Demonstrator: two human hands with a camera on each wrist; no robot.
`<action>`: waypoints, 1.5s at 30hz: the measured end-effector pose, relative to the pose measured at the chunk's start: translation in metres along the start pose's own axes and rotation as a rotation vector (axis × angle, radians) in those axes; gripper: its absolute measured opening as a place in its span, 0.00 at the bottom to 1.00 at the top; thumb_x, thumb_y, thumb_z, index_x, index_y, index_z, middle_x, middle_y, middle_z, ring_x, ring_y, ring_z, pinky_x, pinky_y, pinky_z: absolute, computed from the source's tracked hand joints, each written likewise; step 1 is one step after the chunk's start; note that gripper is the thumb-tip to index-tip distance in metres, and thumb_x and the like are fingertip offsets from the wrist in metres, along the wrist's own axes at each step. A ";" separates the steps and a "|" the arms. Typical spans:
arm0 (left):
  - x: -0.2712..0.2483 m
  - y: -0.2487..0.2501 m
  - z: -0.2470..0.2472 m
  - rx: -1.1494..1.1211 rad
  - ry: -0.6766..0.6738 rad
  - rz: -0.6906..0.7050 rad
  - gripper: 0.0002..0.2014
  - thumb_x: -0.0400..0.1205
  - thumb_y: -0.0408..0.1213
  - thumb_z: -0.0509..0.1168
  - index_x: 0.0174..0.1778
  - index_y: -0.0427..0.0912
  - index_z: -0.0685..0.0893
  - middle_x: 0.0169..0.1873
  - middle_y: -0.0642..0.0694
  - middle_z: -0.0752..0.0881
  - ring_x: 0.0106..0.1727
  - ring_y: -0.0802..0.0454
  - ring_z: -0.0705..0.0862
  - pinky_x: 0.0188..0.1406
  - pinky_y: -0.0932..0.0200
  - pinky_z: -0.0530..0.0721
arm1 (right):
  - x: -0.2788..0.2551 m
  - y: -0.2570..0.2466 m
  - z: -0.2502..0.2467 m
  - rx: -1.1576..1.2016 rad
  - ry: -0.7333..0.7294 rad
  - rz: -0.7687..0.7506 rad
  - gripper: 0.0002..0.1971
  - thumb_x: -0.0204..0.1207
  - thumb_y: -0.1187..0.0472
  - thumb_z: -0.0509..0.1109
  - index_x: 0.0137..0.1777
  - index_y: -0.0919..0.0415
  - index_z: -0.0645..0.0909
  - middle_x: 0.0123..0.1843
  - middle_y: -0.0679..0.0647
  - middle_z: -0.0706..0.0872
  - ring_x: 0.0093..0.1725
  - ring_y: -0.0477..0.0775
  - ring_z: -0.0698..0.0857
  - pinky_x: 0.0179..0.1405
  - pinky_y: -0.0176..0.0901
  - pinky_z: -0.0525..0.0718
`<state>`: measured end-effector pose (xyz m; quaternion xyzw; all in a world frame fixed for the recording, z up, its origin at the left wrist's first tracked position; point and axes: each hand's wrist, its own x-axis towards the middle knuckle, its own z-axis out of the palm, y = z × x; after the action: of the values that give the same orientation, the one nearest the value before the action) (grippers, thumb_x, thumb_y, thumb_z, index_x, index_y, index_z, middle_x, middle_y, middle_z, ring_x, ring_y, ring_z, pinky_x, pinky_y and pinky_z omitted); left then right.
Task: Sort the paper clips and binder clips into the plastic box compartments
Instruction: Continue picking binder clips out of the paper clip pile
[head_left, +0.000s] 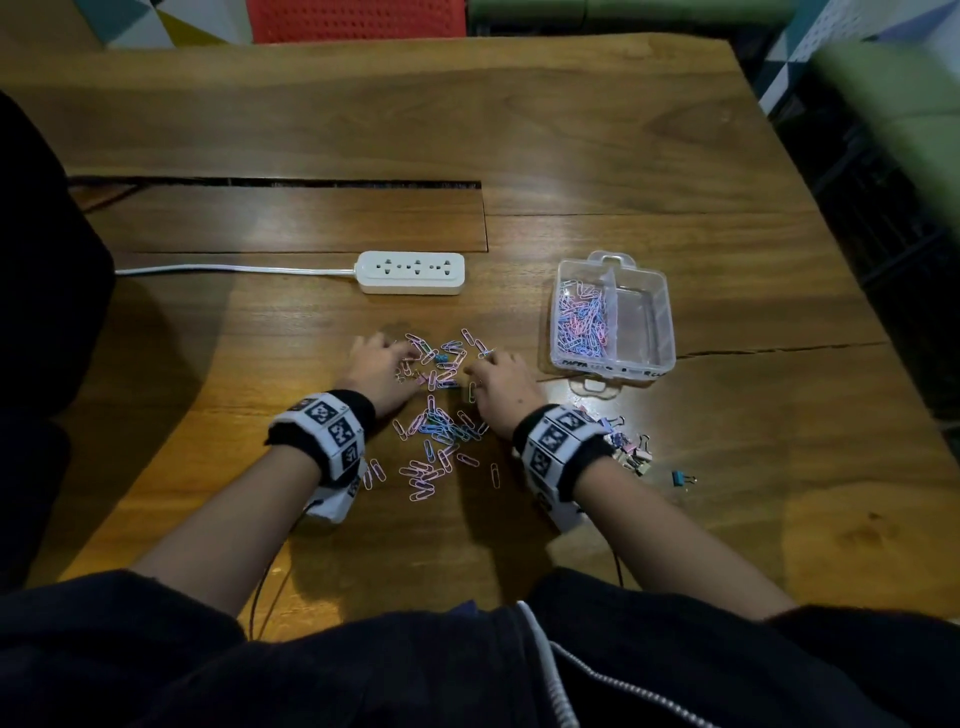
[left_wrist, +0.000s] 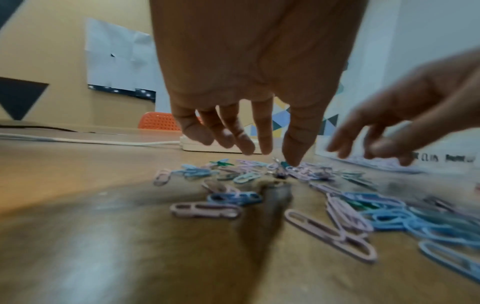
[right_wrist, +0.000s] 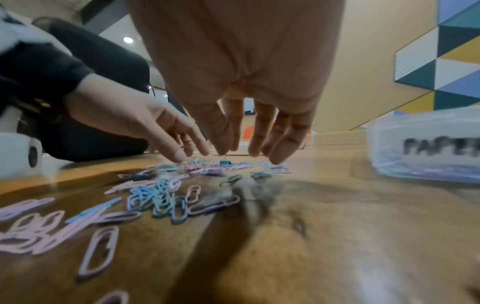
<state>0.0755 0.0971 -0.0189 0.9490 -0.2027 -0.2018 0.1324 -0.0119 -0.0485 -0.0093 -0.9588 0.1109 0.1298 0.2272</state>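
Pink, blue and green paper clips (head_left: 436, 415) lie scattered on the wooden table between my wrists. My left hand (head_left: 400, 354) and right hand (head_left: 480, 365) hover over the far end of the pile, fingers straight and pointing down at the clips. In the left wrist view, the left hand's (left_wrist: 249, 148) index fingertip touches the pile beside a small teal binder clip (left_wrist: 284, 164). The right hand (right_wrist: 249, 153) hangs spread above the same binder clip (right_wrist: 225, 163). Neither hand holds anything. The clear plastic box (head_left: 670, 332) stands to the right; its left compartment holds paper clips, its right one looks empty.
A heap of binder clips (head_left: 631, 452) lies just right of my right wrist, with a lone blue one (head_left: 683, 478) beyond it. A white power strip (head_left: 410, 273) with its cord sits behind the pile. The box lid tab (head_left: 589, 385) lies in front of the box.
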 end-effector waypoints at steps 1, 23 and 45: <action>0.000 0.004 0.002 0.012 -0.007 0.023 0.21 0.77 0.47 0.66 0.66 0.50 0.77 0.64 0.43 0.77 0.68 0.44 0.71 0.68 0.47 0.71 | 0.008 -0.005 0.001 -0.004 -0.010 -0.016 0.20 0.78 0.67 0.58 0.70 0.57 0.71 0.67 0.59 0.74 0.66 0.58 0.70 0.67 0.50 0.71; -0.021 0.033 0.009 -0.548 -0.082 -0.009 0.06 0.75 0.35 0.70 0.45 0.42 0.81 0.32 0.52 0.79 0.35 0.56 0.78 0.30 0.65 0.75 | 0.008 0.018 -0.001 1.061 0.160 0.243 0.12 0.69 0.75 0.70 0.32 0.58 0.77 0.30 0.53 0.82 0.21 0.38 0.82 0.25 0.30 0.83; 0.009 0.066 0.021 -0.068 -0.042 0.101 0.11 0.80 0.38 0.64 0.56 0.40 0.82 0.56 0.40 0.80 0.57 0.43 0.80 0.58 0.52 0.79 | -0.059 0.086 -0.018 0.269 0.214 0.340 0.08 0.76 0.68 0.63 0.48 0.63 0.83 0.47 0.57 0.86 0.42 0.49 0.80 0.42 0.37 0.78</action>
<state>0.0516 0.0313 -0.0183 0.9280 -0.2460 -0.2217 0.1704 -0.0870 -0.1231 -0.0111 -0.8957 0.3106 0.0477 0.3145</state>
